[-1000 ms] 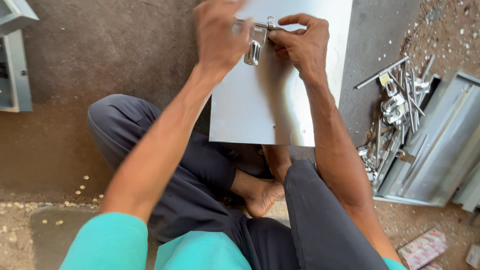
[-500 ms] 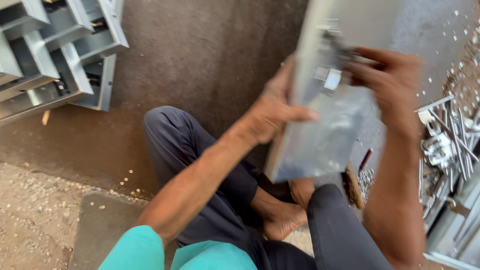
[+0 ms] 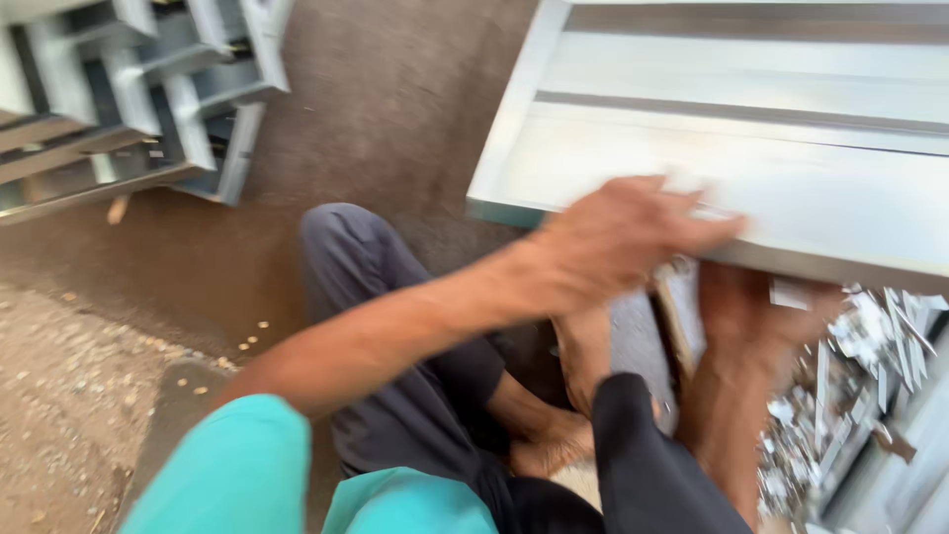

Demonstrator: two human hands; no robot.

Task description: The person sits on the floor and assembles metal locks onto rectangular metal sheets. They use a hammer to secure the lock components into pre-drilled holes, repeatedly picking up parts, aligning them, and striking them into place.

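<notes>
- A dark, worn floor [image 3: 395, 109] fills the background, turning to gritty dirt with small pebbles at the lower left.
- A stack of grey metal frames [image 3: 129, 109] lies on the floor at the upper left, well apart from the hands.
- The person sits cross-legged on the floor in dark trousers [image 3: 395, 326] and teal sleeves, with one bare foot [image 3: 554, 450] showing between the knees.
- A large grey metal panel [image 3: 751, 109] is held up in front of the person, filling the upper right (it has a folded edge and long, shallow ridges running across it); its near edge hangs above the lap.
- The left hand [image 3: 623, 232] lies on top of the panel's near edge, palm down, fingers stretched out together and pressed flat on the sheet; motion blur softens the fingertips.
- The right hand [image 3: 756, 311] is under the panel's near edge, just below the left hand. Its fingers reach up against the underside, but blur and the panel hide them, so I cannot tell whether they are curled around the edge or only pushing up against it.
- A heap of loose metal pieces [image 3: 860, 376] lies on the floor at the lower right, just beside the right forearm and partly beneath the panel.
</notes>
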